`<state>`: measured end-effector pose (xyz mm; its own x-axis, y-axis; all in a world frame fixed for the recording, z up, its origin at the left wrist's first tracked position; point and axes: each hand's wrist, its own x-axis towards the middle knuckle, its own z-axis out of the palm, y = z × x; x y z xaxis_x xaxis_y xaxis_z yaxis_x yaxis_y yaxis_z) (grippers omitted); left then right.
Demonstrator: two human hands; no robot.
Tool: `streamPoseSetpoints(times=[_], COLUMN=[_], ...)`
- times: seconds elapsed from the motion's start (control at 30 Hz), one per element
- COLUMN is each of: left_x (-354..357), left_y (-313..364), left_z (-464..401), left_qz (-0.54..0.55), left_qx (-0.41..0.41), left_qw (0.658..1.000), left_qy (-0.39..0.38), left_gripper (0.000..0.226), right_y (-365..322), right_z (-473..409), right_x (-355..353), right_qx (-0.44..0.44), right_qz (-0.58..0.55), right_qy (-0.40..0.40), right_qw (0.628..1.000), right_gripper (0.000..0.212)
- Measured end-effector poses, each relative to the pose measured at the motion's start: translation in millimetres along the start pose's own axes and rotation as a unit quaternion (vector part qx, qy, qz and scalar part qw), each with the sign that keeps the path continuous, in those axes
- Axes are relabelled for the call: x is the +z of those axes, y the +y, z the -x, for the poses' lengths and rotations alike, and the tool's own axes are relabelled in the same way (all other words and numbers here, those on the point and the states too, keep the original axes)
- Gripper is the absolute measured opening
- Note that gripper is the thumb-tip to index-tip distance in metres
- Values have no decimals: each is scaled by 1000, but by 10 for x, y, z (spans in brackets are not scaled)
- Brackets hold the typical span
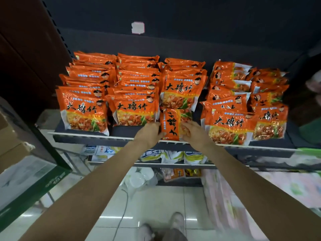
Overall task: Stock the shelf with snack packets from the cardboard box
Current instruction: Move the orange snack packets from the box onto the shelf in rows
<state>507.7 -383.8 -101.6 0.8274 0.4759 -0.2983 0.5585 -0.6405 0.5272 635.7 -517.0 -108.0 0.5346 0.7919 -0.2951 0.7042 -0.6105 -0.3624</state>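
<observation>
An orange snack packet turned on its side sits at the front edge of the dark shelf, in the gap ahead of the third row; the left hand grips its left edge with curled fingers, the right hand clasps its right edge the same way; beyond and to both sides of the grip stand rows of orange snack packets; far left of the grip lies a cardboard box.
</observation>
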Motion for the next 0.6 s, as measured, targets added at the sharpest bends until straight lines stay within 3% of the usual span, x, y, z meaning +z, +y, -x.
streamPoseSetpoints(times=[0.07,0.27,0.33,0.4,0.6], left_x=[34,100,50,-32,-290], left_y=[29,109,154,228,470], left_z=[-42,-96,-72,-41,12], left_qz=[50,146,176,184,167], left_qx=[-22,-58,-67,-53,10], left_qw=[999,987,980,978,980], left_qy=[-4,42,62,82,108], left_gripper=[14,16,41,49,43], right_y=[-3,-9,-18,-26,-103], right_z=[1,57,91,119,201], right_x=[21,-10,-47,-87,-289], right_qx=[4,-10,-18,-15,-15], right_qz=[-5,-44,-59,-86,-143], right_qy=[8,32,35,42,75], right_qw=[1000,998,997,995,987], right_gripper=[56,51,49,51,68])
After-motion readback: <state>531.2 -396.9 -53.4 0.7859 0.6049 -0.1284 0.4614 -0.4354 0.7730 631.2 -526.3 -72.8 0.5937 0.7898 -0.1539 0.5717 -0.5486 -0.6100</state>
